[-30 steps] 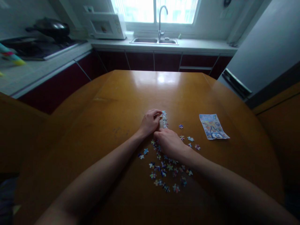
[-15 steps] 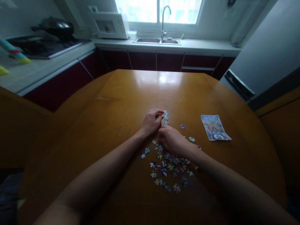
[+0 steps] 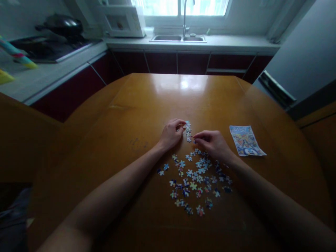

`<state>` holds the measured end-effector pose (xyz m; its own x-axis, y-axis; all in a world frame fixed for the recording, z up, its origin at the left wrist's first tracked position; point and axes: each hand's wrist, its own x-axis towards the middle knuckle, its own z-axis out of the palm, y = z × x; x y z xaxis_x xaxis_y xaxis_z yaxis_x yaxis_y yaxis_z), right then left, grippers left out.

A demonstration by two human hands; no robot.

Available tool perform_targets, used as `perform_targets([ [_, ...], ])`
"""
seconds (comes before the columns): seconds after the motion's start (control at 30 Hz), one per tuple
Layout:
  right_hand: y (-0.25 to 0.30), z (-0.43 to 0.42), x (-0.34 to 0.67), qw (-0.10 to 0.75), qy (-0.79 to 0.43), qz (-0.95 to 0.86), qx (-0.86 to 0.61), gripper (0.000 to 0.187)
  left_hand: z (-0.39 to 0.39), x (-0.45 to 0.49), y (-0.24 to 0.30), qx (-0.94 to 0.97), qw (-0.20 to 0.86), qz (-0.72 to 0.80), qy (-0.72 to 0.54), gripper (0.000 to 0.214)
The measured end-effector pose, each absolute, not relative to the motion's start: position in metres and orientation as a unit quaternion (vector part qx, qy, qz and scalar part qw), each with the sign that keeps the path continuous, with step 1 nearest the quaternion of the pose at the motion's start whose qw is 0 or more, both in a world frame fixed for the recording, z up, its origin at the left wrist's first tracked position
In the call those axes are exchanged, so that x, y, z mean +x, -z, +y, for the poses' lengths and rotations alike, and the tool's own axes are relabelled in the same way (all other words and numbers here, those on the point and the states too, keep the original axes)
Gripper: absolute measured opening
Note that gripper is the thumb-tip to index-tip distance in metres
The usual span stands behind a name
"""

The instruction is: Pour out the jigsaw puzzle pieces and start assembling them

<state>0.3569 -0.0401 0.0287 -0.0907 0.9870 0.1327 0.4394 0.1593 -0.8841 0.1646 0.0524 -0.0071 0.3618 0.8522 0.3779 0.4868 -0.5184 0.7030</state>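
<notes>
A narrow strip of joined jigsaw puzzle pieces lies on the table, running away from me. My left hand rests at its left side, fingers curled and thumb and fingertips at the strip's edge. Just right of the strip's near end, my right hand pinches a small dark puzzle piece, mostly hidden by the fingertips. Many loose puzzle pieces are scattered on the near side of both hands, some partly under the right wrist. A few more pieces lie apart, beside the left forearm.
On the right of the brown wooden table lies a colourful printed sheet. Beyond the table are a counter with a sink, a microwave and a stove with a black pan. A refrigerator stands at the right.
My right hand has moved right, away from the strip's near end, uncovering the strip and more loose pieces. The left hand stays by the strip. The camera view has tilted slightly down.
</notes>
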Motion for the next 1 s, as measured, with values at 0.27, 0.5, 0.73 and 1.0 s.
perform_targets([
  [0.27, -0.021, -0.043, 0.360, 0.368, -0.317, -0.686, -0.542, 0.011, 0.050, 0.165, 0.001, 0.797, 0.231, 0.423, -0.365, 0.017],
  [0.5, -0.013, -0.037, 0.351, 0.360, -0.272, -0.711, -0.540, 0.009, 0.050, 0.165, 0.002, 0.798, 0.230, 0.421, -0.364, 0.018],
  [0.73, -0.010, -0.034, 0.347, 0.285, -0.185, -0.760, -0.553, 0.005, 0.051, 0.164, 0.004, 0.801, 0.228, 0.417, -0.364, 0.017],
  [1.0, -0.007, -0.035, 0.349, 0.267, -0.161, -0.775, -0.549, 0.005, 0.045, 0.165, -0.003, 0.839, 0.228, 0.359, -0.339, 0.022],
])
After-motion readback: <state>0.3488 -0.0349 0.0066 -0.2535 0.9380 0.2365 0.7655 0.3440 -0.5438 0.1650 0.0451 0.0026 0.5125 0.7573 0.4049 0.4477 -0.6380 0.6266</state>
